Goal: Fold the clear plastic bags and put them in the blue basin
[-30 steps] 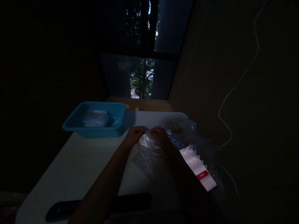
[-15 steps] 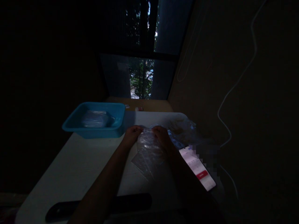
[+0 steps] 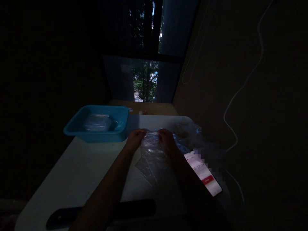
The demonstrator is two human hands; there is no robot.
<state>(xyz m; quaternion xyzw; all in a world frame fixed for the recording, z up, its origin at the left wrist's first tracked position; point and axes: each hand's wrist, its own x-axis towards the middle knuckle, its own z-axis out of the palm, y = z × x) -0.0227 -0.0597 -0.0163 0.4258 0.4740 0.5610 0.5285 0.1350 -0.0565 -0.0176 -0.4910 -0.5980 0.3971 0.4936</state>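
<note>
A clear plastic bag is stretched between my two hands over the white table. My left hand pinches its far left corner, fingers closed. At the far right corner my right hand grips it the same way. Below the bag, thin clear plastic sheets or bags lie on the table, their edges pointing toward me. Crumpled clear plastic spreads beyond my right hand. The scene is dim, so my fingertips are hard to see in detail.
A blue basin holding a stack of plastic-wrapped items stands at the back left of the white table. A lit phone lies at right. A long black object lies near the front edge. A white cable hangs at right.
Almost nothing differs. My right hand has shifted very slightly, and the bag's sheen and folds have changed a little between my hands.
</note>
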